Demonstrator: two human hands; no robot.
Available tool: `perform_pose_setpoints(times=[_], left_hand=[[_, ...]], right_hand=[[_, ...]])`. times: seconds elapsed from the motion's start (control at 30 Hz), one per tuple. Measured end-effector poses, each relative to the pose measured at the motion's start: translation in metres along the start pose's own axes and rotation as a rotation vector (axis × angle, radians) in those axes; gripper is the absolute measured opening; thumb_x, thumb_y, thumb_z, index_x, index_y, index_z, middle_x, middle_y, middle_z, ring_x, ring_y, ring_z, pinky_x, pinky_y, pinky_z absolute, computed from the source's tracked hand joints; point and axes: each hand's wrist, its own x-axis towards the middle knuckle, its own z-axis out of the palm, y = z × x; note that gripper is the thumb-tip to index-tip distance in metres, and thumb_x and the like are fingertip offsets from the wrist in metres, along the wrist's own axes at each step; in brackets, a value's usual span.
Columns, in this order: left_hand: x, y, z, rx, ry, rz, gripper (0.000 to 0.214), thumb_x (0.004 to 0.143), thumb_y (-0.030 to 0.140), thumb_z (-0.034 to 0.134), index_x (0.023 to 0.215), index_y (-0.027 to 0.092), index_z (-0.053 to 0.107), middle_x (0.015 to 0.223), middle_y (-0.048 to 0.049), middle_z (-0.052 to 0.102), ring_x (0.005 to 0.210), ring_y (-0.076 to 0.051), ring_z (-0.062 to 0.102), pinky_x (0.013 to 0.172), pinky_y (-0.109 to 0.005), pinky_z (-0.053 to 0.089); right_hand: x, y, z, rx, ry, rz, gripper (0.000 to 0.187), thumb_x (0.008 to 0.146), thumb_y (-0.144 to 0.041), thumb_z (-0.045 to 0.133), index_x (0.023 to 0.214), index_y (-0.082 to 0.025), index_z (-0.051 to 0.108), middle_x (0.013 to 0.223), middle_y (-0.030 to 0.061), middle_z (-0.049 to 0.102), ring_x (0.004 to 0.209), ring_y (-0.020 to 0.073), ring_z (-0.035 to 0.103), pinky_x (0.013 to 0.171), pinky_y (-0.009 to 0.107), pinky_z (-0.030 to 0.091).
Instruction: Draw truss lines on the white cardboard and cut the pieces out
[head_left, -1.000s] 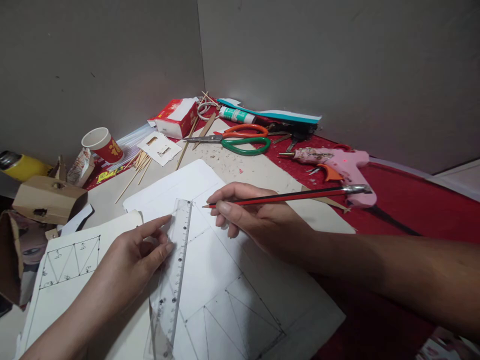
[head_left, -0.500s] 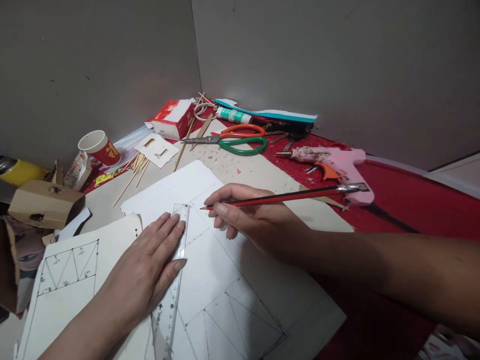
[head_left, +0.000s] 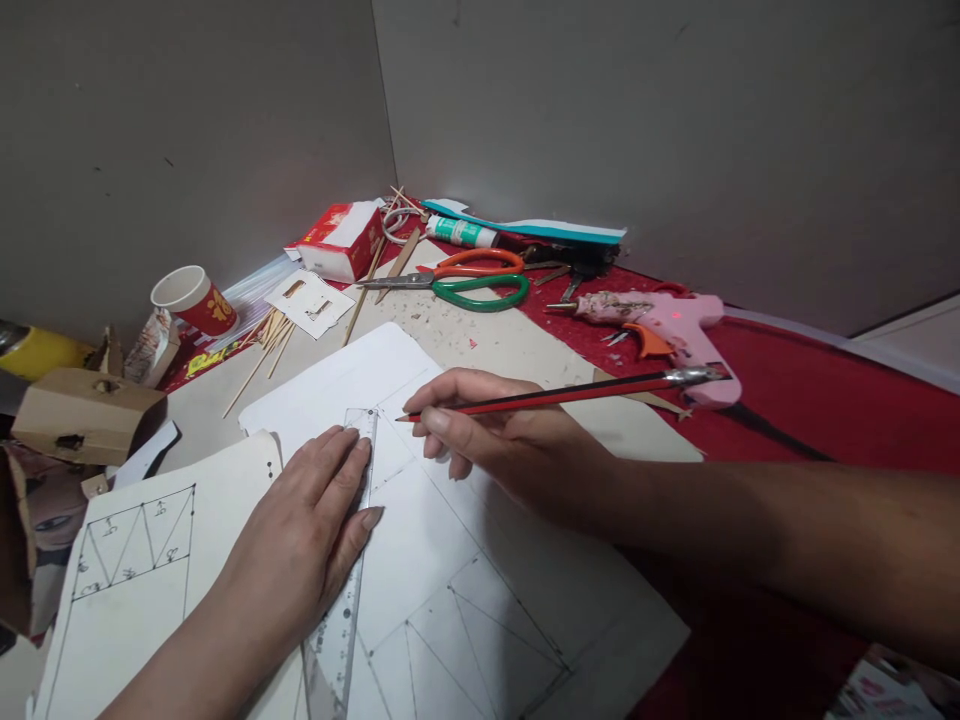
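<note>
"Ruler (head_left: 343,625) lies under our left hand (head_left: 304,535), palm down, fingers laid together across its upper part, thumb held apart!"

"And our right hand (head_left: 491,435)?"

"Pinching the pencil (head_left: 570,394) between thumb and fingers, its tip just right of the ruler's upper end. Whether that tip touches the sheet (head_left: 412,550), we can't tell."

"So where could we come unstuck?"

"At that left thumb, we'd say! Its tip pokes over the ruler's right edge, so a stroke down that side could bump it and kink."

"Anything else worrying us?"

"Slipping! No fingertips press the lower stretch we can see, so a sideways push from the pencil could swing the ruler askew under our left hand."
</note>
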Motion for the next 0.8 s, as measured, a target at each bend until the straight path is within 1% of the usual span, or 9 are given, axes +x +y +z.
perform_pose_setpoints(times=[0.13,0.2,0.37,0.47,0.63,0.8], left_hand=[[0.003,0.003,0.003,-0.017,0.018,0.001,0.051,0.101,0.031,0.047,0.144,0.004,0.046,0.151,-0.0225,0.047,0.143,-0.035,0.04,0.113,-0.054,0.04],[0.004,0.004,0.005,-0.021,0.016,0.005,0.051,0.101,0.03,0.046,0.144,0.003,0.046,0.152,-0.0228,0.047,0.144,-0.035,0.038,0.113,-0.055,0.04],[0.008,0.011,0.005,-0.001,0.012,-0.014,0.049,0.1,0.024,0.041,0.141,-0.001,0.048,0.149,-0.0265,0.049,0.14,-0.039,0.043,0.112,-0.06,0.041],[0.008,0.015,0.005,0.011,0.028,0.0,0.049,0.098,0.019,0.041,0.14,-0.004,0.049,0.147,-0.0286,0.05,0.137,-0.041,0.047,0.11,-0.061,0.042],[0.009,0.016,0.007,0.063,0.082,0.021,0.047,0.096,0.016,0.043,0.139,-0.002,0.049,0.142,-0.0279,0.054,0.131,-0.041,0.052,0.107,-0.062,0.045],[0.01,0.017,0.007,0.101,0.1,0.037,0.047,0.094,0.015,0.044,0.136,-0.004,0.049,0.138,-0.0288,0.056,0.127,-0.042,0.055,0.104,-0.063,0.048]], right_hand=[[0.0,0.0,0.0,-0.004,0.0,-0.023,0.014,0.091,-0.028,0.054,0.093,-0.017,0.063,0.075,-0.0005,0.061,0.062,0.0107,0.055,0.056,0.022,0.047],[0.0,0.0,0.0,-0.003,-0.004,-0.043,0.014,0.091,-0.027,0.053,0.092,-0.017,0.062,0.075,-0.0004,0.061,0.062,0.0105,0.055,0.056,0.022,0.047],[-0.001,0.001,-0.002,-0.005,-0.015,-0.066,0.015,0.093,-0.027,0.053,0.092,-0.016,0.062,0.075,-0.0002,0.061,0.064,0.0111,0.055,0.057,0.023,0.047],[-0.001,0.002,-0.003,-0.02,-0.018,-0.082,0.015,0.094,-0.027,0.052,0.094,-0.016,0.062,0.075,-0.0002,0.061,0.063,0.0109,0.055,0.057,0.023,0.047],[-0.001,0.005,-0.003,-0.04,-0.009,-0.133,0.014,0.095,-0.026,0.052,0.095,-0.016,0.063,0.076,-0.0007,0.062,0.063,0.0101,0.055,0.058,0.023,0.046],[-0.001,0.004,-0.002,-0.033,0.001,-0.107,0.014,0.095,-0.025,0.052,0.095,-0.016,0.063,0.076,-0.0014,0.062,0.061,0.0094,0.055,0.057,0.022,0.047]])
